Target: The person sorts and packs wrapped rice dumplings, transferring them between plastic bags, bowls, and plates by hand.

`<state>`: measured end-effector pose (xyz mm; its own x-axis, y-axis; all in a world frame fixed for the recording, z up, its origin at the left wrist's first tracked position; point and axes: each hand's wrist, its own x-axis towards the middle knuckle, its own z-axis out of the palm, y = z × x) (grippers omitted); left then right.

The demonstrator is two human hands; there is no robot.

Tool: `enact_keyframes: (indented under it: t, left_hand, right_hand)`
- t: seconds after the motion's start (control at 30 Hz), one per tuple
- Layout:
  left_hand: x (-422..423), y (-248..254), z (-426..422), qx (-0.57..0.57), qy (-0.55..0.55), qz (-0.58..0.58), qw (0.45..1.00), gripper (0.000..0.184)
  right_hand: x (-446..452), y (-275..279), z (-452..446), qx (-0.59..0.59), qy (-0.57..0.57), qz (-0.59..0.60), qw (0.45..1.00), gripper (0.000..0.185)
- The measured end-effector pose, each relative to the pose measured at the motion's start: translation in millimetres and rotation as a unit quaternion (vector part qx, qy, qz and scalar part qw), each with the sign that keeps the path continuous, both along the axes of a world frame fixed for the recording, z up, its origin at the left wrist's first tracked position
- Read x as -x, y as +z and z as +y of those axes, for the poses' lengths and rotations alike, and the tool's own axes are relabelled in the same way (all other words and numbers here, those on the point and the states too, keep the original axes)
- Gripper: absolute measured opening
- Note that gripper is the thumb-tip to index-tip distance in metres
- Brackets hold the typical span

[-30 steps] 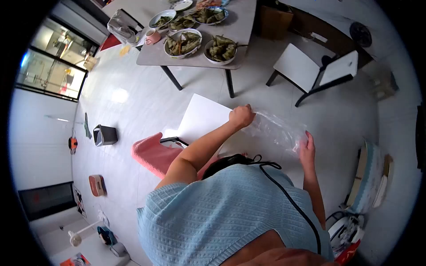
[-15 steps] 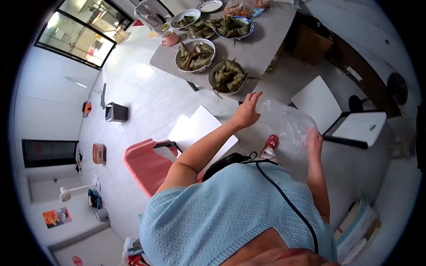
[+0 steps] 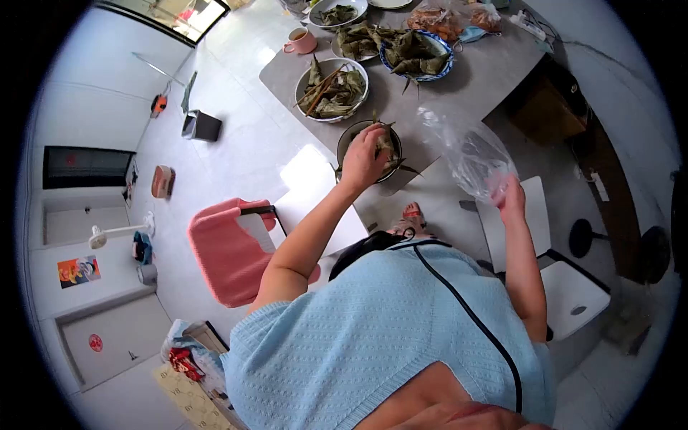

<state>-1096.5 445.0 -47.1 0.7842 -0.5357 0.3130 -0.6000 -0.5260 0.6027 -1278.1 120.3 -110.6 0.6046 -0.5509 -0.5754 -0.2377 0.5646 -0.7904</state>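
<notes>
My left hand [image 3: 362, 161] is in the dark-rimmed bowl [image 3: 341, 148] at the table's near edge. Its fingers curl round a leaf-wrapped rice dumpling [image 3: 387, 147], which they partly hide. A clear plastic bag [image 3: 462, 147] hangs from my right hand [image 3: 510, 199], closed on its gathered end. The crumpled bag stretches up and left, beside the table's edge, and I make out nothing inside it. Just beyond the bowl, a white bowl [image 3: 299, 100] holds more leaf-wrapped dumplings and some brown sticks or strings.
On the grey table [image 3: 473, 89] are a blue-patterned bowl [image 3: 448, 63] of dumplings, a pink cup [image 3: 301, 43] and bagged brown food [image 3: 438, 21]. A pink-covered chair [image 3: 222, 251] stands to my left, a white chair [image 3: 534, 222] to my right. A bin [image 3: 203, 126] is on the floor.
My left hand has moved from open in the air down into the near bowl, onto a dumpling. My right hand still grips the bag, now raised closer to the table. The view has shifted nearer the table.
</notes>
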Motion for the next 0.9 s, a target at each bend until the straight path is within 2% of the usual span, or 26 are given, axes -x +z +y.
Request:
enact_keyframes:
  t: [0.03, 0.1, 0.23, 0.3, 0.37, 0.43, 0.47, 0.5, 0.57, 0.6, 0.63, 0.67, 0.7, 0.73, 0.8, 0.87, 0.9]
  left_hand:
    - [-4, 1, -5, 0.006, 0.007, 0.004, 1.000, 0.041]
    - [-11, 8, -15, -0.011, -0.011, -0.015, 1.000, 0.038]
    - [-27, 1, -50, -0.075, -0.149, -0.060, 0.984, 0.039]
    - [-35, -22, -72, -0.093, -0.171, -0.080, 0.978, 0.039]
    - [-46, -45, -91, -0.112, -0.185, -0.101, 0.971, 0.040]
    - [-56, -69, -108, -0.280, -0.216, -0.042, 0.934, 0.039]
    - [-62, -89, -115, -0.290, -0.206, -0.032, 0.934, 0.031]
    - [-65, -92, -121, -0.290, -0.192, -0.023, 0.937, 0.031]
    - [-75, -96, -134, -0.364, -0.156, 0.064, 0.916, 0.018]
    - [-79, -96, -138, -0.365, -0.141, 0.073, 0.917, 0.018]
    - [-80, -95, -142, -0.351, -0.125, 0.061, 0.926, 0.014]
    - [-78, -93, -147, -0.338, -0.109, 0.053, 0.933, 0.011]
    - [-82, -89, -154, -0.341, -0.093, 0.061, 0.933, 0.011]
    - [-79, -86, -160, -0.347, -0.078, 0.056, 0.933, 0.010]
    - [-74, -81, -171, -0.357, -0.058, 0.065, 0.930, 0.009]
    - [-69, -75, -183, -0.339, -0.008, 0.060, 0.939, 0.009]
    - [-67, -72, -187, -0.343, 0.004, 0.066, 0.937, 0.009]
  right_hand:
    - [-17, -9, -10, 0.006, 0.007, 0.004, 1.000, 0.035]
    - [-51, -30, -25, -0.013, 0.146, -0.004, 0.989, 0.041]
    - [-125, -33, -19, 0.008, 0.136, 0.074, 0.988, 0.039]
    - [-150, -36, -16, -0.036, 0.152, 0.037, 0.987, 0.035]
    - [-178, -37, -20, -0.061, 0.169, 0.051, 0.982, 0.031]
    - [-202, -41, -28, -0.101, 0.187, 0.083, 0.974, 0.033]
    - [-213, -42, -36, -0.099, 0.202, 0.088, 0.970, 0.033]
    - [-223, -40, -45, -0.117, 0.221, 0.112, 0.962, 0.031]
    - [-248, -40, -65, -0.136, 0.255, 0.139, 0.947, 0.029]
    - [-262, -41, -77, 0.012, 0.345, 0.153, 0.926, 0.031]
    - [-276, -39, -87, 0.160, 0.428, 0.158, 0.875, 0.035]
    - [-287, -39, -95, 0.157, 0.447, 0.161, 0.866, 0.035]
    - [-305, -29, -96, 0.395, 0.459, 0.044, 0.795, 0.042]
    - [-315, -20, -97, 0.596, 0.434, -0.080, 0.671, 0.050]
    - [-351, 4, -96, 0.549, 0.490, -0.116, 0.668, 0.052]
    - [-383, -1, -98, 0.501, 0.541, -0.153, 0.658, 0.054]
    - [-396, -5, -97, 0.579, 0.540, -0.157, 0.590, 0.053]
